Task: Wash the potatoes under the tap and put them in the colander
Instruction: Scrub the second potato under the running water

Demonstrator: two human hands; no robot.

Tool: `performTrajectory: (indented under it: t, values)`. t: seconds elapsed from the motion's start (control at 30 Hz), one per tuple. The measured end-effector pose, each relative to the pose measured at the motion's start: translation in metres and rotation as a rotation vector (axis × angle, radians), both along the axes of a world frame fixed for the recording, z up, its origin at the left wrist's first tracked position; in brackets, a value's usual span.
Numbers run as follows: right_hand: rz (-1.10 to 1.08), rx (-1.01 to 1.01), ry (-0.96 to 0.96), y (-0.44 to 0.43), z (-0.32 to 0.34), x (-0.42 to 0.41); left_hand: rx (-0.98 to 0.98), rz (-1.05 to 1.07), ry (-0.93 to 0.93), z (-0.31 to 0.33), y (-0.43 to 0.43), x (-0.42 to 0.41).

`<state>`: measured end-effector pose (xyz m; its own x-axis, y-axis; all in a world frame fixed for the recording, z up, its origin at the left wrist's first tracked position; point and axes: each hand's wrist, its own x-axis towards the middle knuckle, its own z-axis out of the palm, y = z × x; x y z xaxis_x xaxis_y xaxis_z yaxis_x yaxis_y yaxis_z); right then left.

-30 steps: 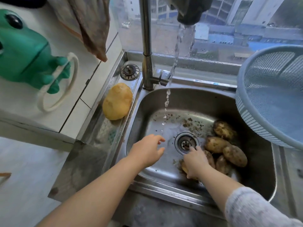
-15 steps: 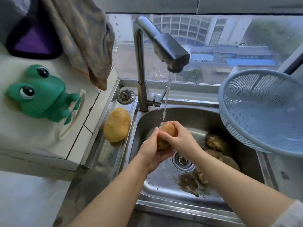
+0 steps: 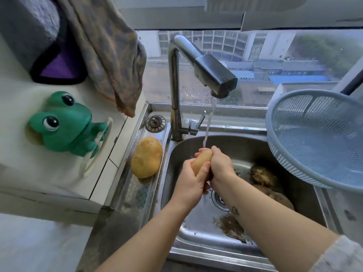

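Steel sink [image 3: 196, 238] has muddy potatoes [image 3: 263, 175] at its right side, unwashed. Blue colander [image 3: 294, 107] on the right shows nothing inside yet. Water runs from the tap [image 3: 214, 75]. A clean-looking potato [image 3: 146, 157] sits on the left ledge. Your left hand [image 3: 189, 182] and right hand [image 3: 221, 165] both curl round a small potato [image 3: 202, 160] under the stream. Early stage: most washing left, none loaded.

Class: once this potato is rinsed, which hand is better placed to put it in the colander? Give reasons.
Probably the right hand: it grips the potato, and the colander sits on its side; the left hand is farther.
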<state>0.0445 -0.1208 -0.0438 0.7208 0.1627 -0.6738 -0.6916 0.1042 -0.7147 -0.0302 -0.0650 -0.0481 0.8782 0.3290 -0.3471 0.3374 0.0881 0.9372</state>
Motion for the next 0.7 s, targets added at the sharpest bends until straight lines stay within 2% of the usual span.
performTrajectory:
  t: [0.07,0.17,0.27,0.33,0.43,0.5,0.57,0.7]
  values:
    - [0.048,-0.019,-0.055,0.000,0.002,-0.009,-0.065,0.081,0.049,-0.003,0.004,0.001]
    - [0.109,0.070,-0.234,0.000,0.001,-0.022,-0.253,0.242,0.145,-0.001,0.013,0.008]
    - [0.167,0.053,-0.308,0.003,-0.002,-0.022,-0.245,0.249,0.187,-0.001,0.015,0.011]
    - [0.151,0.036,-0.214,0.005,-0.002,-0.015,-0.149,0.229,0.144,-0.002,0.012,0.010]
    - [0.047,0.102,0.073,0.006,0.002,-0.004,0.001,0.163,0.053,-0.008,0.008,0.004]
    - [0.033,0.106,0.107,0.004,0.000,-0.002,0.051,0.120,0.038,-0.011,0.008,0.000]
    - [0.050,0.108,0.030,0.003,-0.002,-0.007,-0.048,0.174,0.079,-0.010,0.010,0.003]
    - [0.119,0.137,-0.129,0.000,-0.009,-0.020,-0.386,0.276,0.260,-0.001,0.019,0.011]
